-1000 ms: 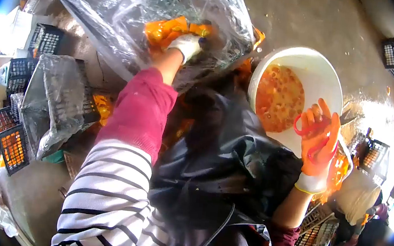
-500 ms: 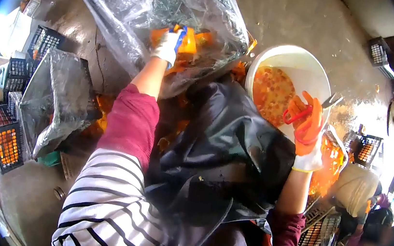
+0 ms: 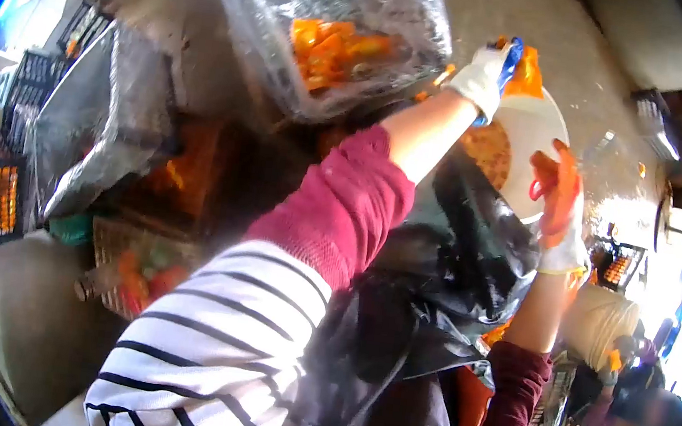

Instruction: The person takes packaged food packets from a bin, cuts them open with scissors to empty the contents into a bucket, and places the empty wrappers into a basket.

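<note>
My left hand [image 3: 484, 78], in a white glove with blue fingertips, is closed on an orange packet [image 3: 527, 73] above the far rim of a white bucket [image 3: 539, 122]. Reddish-orange liquid with small pieces [image 3: 490, 156] lies in the bucket, partly behind my left forearm. On the bucket's near right side is my right hand [image 3: 559, 204], in an orange glove, curled round scissors with red handles [image 3: 536, 188]. Their blades are blurred. More orange packets [image 3: 330, 52] lie in a container lined with clear plastic [image 3: 267, 53] at the far side.
A second plastic-lined container [image 3: 112, 120] stands at left, near black crates [image 3: 0, 195] with orange contents. A crate with red and green things [image 3: 114, 246] sits below it. A black apron or sheet [image 3: 471, 253] covers my lap. Another person [image 3: 624, 388] is at far right.
My left hand has come out of the plastic-lined container and moved right to the bucket with an orange packet. My right hand still holds the scissors; the view has shifted slightly.
</note>
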A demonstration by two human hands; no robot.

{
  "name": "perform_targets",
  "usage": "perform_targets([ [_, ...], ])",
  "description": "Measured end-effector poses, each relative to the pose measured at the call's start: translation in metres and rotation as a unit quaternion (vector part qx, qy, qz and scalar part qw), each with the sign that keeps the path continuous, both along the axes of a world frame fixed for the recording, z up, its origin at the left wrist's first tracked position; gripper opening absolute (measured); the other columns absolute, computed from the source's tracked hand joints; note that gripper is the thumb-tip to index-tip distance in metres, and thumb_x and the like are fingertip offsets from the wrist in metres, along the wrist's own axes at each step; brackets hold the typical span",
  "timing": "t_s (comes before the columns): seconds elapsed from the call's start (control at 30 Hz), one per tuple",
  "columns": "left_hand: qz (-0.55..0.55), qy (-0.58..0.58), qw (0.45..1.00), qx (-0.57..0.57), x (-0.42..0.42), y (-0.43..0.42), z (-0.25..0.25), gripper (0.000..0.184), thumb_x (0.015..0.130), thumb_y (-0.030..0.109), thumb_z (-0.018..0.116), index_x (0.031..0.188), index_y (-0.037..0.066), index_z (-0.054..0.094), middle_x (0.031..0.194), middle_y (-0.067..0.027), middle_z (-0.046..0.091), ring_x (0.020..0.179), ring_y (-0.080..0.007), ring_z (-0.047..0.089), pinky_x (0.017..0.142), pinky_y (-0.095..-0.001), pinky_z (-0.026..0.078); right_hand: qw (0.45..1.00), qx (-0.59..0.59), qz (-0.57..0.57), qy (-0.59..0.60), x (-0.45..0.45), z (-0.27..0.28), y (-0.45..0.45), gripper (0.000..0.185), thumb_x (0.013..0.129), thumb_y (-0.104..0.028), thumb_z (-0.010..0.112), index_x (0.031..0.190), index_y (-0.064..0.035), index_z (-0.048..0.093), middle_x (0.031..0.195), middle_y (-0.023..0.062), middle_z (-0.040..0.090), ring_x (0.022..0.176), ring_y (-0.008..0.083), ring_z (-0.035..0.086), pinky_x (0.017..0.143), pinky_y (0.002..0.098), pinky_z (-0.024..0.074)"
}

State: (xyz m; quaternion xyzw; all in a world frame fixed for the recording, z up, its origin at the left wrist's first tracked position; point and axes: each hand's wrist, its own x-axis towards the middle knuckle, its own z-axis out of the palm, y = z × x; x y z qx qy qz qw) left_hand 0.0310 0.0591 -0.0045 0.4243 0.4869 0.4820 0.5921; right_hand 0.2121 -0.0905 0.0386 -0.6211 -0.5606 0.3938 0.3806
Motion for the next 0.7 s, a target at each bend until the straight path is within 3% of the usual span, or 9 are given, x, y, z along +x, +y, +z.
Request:
perform_targets([
  [0.03,0.004,0.013,1.000,0.008,0.011,-0.006,-0.012,0.057,0.095,0.053,0.042,0.110,0.003,0.065,0.109,-0.0208,0.065,0.104,-0.0350,0.062,0.091,-0.0407,0.045,0.998,-0.054,-0.014,-0.020,0.004,0.003,-0.001,0.052,0.098,-0.042,0.044,0.131,-0.0014,0.048,0.107,0.0178,0.065,0.083,0.0179,0.061,0.067,0.0277,0.0451],
  [0.1,-0.071,0.196,0.976,0.058,0.013,-0.004,-0.047,0.060,0.098,0.051,0.028,0.114,0.005,0.064,0.117,-0.0230,0.060,0.113,-0.0393,0.055,0.098,-0.0440,0.042,0.992,-0.079,-0.096,0.001,0.003,-0.016,-0.007,0.049,0.098,-0.040,0.043,0.128,-0.0022,0.050,0.096,0.0138,0.064,0.068,0.0144,0.052,0.060,0.0267,0.0389],
  [0.13,-0.039,0.187,0.969,0.157,0.024,0.006,-0.089,0.066,0.098,0.053,0.025,0.114,0.002,0.063,0.116,-0.0236,0.060,0.112,-0.0405,0.054,0.097,-0.0451,0.041,0.992,-0.060,-0.098,0.060,0.001,-0.026,-0.009,0.047,0.098,-0.039,0.046,0.126,-0.0023,0.051,0.098,0.0117,0.063,0.077,0.0152,0.056,0.059,0.0257,0.0385],
  [0.17,-0.038,0.215,0.972,0.085,0.022,0.002,-0.072,0.064,0.097,0.052,0.028,0.115,0.000,0.062,0.116,-0.0245,0.060,0.111,-0.0395,0.056,0.095,-0.0443,0.043,0.987,-0.042,-0.097,0.120,-0.001,-0.035,-0.012,0.045,0.097,-0.038,0.049,0.125,-0.0025,0.052,0.099,0.0096,0.062,0.085,0.0161,0.061,0.059,0.0247,0.0381],
  [0.3,-0.078,-0.037,0.996,-0.034,0.031,0.016,-0.080,0.070,0.095,0.061,0.034,0.120,0.000,0.059,0.116,-0.0187,0.063,0.108,-0.0310,0.060,0.093,-0.0374,0.045,0.975,-0.117,-0.103,0.160,0.025,-0.081,-0.001,0.043,0.094,-0.038,0.056,0.122,-0.0052,0.055,0.098,0.0029,0.062,0.084,0.0111,0.060,0.056,0.0208,0.0351],
  [0.43,-0.029,-0.279,0.958,-0.062,0.028,-0.001,-0.034,0.065,0.093,0.061,0.044,0.123,0.005,0.057,0.114,-0.0094,0.064,0.099,-0.0205,0.063,0.081,-0.0301,0.052,0.972,-0.122,-0.093,0.178,0.023,-0.101,0.010,0.029,0.094,-0.020,0.057,0.119,-0.0045,0.057,0.099,0.0018,0.062,0.092,0.0098,0.059,0.068,0.0211,0.0468],
  [0.53,-0.001,-0.178,0.979,-0.104,0.021,-0.013,-0.014,0.064,0.094,0.059,0.041,0.124,0.004,0.054,0.117,-0.0114,0.062,0.105,-0.0230,0.061,0.087,-0.0335,0.050,0.954,-0.141,-0.078,0.253,0.020,-0.106,0.010,0.029,0.092,-0.017,0.059,0.117,-0.0022,0.057,0.101,0.0032,0.062,0.096,0.0108,0.058,0.079,0.0244,0.0504],
  [0.63,-0.078,-0.148,0.986,-0.021,0.029,-0.022,-0.012,0.063,0.095,0.058,0.042,0.124,0.004,0.055,0.114,-0.0110,0.063,0.102,-0.0222,0.062,0.085,-0.0330,0.051,0.980,-0.147,-0.131,-0.005,-0.026,-0.018,0.004,0.029,0.092,-0.014,0.059,0.119,-0.0022,0.059,0.100,0.0041,0.064,0.089,0.0125,0.060,0.080,0.0260,0.0509],
  [0.7,-0.107,-0.162,0.981,0.010,0.037,-0.029,-0.010,0.063,0.095,0.058,0.043,0.123,0.004,0.058,0.110,-0.0101,0.064,0.098,-0.0201,0.062,0.082,-0.0310,0.051,0.978,-0.157,-0.129,-0.035,-0.027,-0.006,0.001,0.031,0.092,-0.016,0.059,0.120,-0.0044,0.059,0.102,0.0062,0.065,0.091,0.0154,0.061,0.084,0.0276,0.0488],
])
